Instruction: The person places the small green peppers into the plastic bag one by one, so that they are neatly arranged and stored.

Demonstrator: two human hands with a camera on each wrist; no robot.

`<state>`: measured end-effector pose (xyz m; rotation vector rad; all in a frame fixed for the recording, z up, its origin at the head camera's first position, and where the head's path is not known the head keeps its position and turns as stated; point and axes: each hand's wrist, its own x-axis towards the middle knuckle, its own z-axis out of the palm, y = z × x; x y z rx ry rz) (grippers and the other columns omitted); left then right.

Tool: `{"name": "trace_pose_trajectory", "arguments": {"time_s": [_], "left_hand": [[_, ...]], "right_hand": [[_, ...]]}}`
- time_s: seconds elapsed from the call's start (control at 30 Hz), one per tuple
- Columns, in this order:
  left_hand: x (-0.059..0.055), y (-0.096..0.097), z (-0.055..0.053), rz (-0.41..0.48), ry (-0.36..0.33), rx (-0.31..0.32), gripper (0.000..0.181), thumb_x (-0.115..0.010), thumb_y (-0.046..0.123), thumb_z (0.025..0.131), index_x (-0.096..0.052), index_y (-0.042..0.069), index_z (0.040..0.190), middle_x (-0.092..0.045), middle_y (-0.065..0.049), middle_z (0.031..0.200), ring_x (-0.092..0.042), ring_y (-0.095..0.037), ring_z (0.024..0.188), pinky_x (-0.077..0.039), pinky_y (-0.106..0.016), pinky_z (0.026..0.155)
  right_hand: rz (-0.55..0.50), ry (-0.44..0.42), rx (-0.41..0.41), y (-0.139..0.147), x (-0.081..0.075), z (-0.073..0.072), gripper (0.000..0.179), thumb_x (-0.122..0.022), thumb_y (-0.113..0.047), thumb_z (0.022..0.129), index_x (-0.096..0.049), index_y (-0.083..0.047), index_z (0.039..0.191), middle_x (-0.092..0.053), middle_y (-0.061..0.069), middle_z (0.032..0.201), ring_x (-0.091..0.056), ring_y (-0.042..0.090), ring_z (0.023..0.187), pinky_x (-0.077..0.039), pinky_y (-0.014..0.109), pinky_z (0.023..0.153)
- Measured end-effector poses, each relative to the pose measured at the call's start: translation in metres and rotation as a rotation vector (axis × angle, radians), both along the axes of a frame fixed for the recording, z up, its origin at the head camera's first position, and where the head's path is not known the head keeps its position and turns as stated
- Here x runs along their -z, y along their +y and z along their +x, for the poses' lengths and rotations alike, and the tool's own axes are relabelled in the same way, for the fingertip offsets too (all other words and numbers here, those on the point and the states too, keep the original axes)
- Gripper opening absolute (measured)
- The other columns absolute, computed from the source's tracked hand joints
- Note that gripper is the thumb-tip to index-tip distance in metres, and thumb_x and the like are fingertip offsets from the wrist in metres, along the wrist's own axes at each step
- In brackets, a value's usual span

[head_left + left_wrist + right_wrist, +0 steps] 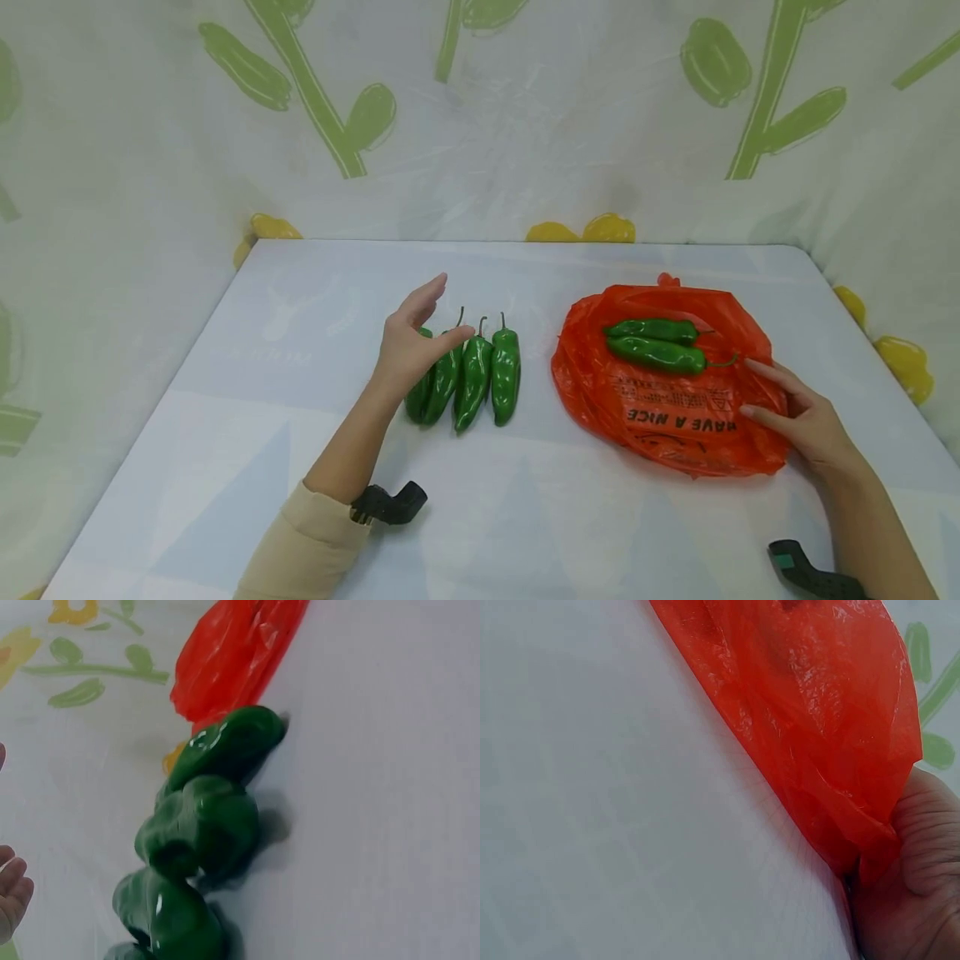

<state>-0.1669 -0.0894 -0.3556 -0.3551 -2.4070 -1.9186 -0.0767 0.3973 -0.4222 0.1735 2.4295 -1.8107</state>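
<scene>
Several green peppers point(472, 379) lie side by side on the table, stems pointing to the far edge. My left hand point(412, 342) is above the leftmost ones, thumb and fingers spread apart with nothing between them. In the left wrist view, the blunt ends of the peppers point(202, 825) fill the middle and the fingertips point(15, 892) show at the left edge. Two more peppers point(660, 357) lie on a red plastic bag point(675, 442) with black print. At the bag's right edge my right hand point(813, 425) holds the plastic, thumb and a finger on top; other fingers are hidden.
The light table point(562, 533) has its far edge against a pale curtain point(555, 125) with green and yellow plant prints. Dark wrist-worn camera mounts point(390, 504) stick out from both wrists.
</scene>
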Motion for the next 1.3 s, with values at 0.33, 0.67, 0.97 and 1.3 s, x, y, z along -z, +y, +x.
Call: {"name": "trace_pose_trajectory", "arguments": {"time_s": [0.33, 0.67, 0.97, 1.3], "left_hand": [[0.009, -0.031, 0.007, 0.0, -0.103, -0.065, 0.075, -0.077, 0.018, 0.08, -0.039, 0.018, 0.145, -0.036, 0.0, 0.15, -0.032, -0.029, 0.139, -0.033, -0.044, 0.109], [0.021, -0.048, 0.005, -0.064, -0.159, -0.07, 0.079, -0.076, 0.025, 0.08, -0.035, 0.02, 0.147, -0.033, -0.001, 0.152, -0.029, -0.026, 0.14, -0.03, -0.042, 0.111], [0.04, -0.053, 0.0, -0.123, -0.209, -0.038, 0.079, -0.078, 0.024, 0.079, -0.037, 0.014, 0.146, -0.033, -0.006, 0.152, -0.03, -0.027, 0.14, -0.028, -0.04, 0.112], [0.05, -0.053, -0.004, -0.192, -0.252, 0.045, 0.083, -0.077, 0.022, 0.079, -0.032, 0.016, 0.148, -0.027, -0.012, 0.154, -0.027, -0.036, 0.14, -0.027, -0.047, 0.112]], "right_hand": [[0.059, 0.004, -0.004, 0.0, 0.0, 0.001, 0.062, -0.057, -0.011, 0.094, -0.032, -0.026, 0.148, -0.012, -0.016, 0.156, -0.01, 0.009, 0.143, -0.044, 0.004, 0.077], [0.003, -0.025, 0.01, -0.001, -0.001, 0.002, 0.062, -0.058, -0.011, 0.094, -0.033, -0.027, 0.148, -0.009, -0.016, 0.157, -0.001, 0.016, 0.146, -0.045, 0.005, 0.076], [0.076, -0.023, -0.002, 0.0, -0.001, 0.001, 0.063, -0.057, -0.013, 0.094, -0.031, -0.028, 0.149, -0.009, -0.015, 0.157, -0.006, 0.016, 0.145, -0.045, 0.004, 0.076], [-0.023, -0.025, 0.011, 0.0, -0.001, 0.001, 0.062, -0.057, -0.01, 0.094, -0.033, -0.027, 0.148, -0.01, -0.016, 0.157, -0.006, 0.013, 0.144, -0.047, 0.007, 0.075]]}}
